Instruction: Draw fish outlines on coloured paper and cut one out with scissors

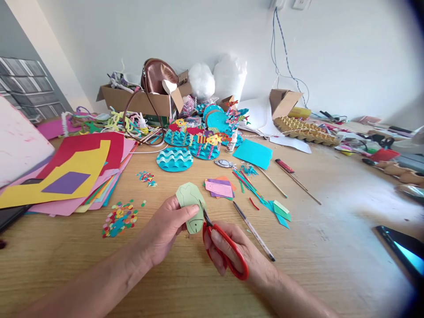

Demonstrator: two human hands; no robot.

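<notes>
My left hand point(167, 229) pinches a light green paper fish shape point(190, 204) between thumb and fingers, holding it just above the wooden table point(314, 247). My right hand point(238, 254) grips red-handled scissors point(227, 249), fingers through the loops. The scissor blades point up and left and meet the right edge of the green paper. A thin pencil point(253, 229) lies on the table just right of my right hand.
Coloured paper sheets point(73, 174) are stacked at left, with confetti dots point(119, 218) in front. Blue wave discs point(174, 159), small paper pieces point(219, 187), strips, sticks, a glue bottle point(232, 141) and cardboard boxes point(139, 99) fill the back. A phone point(402, 249) lies at right.
</notes>
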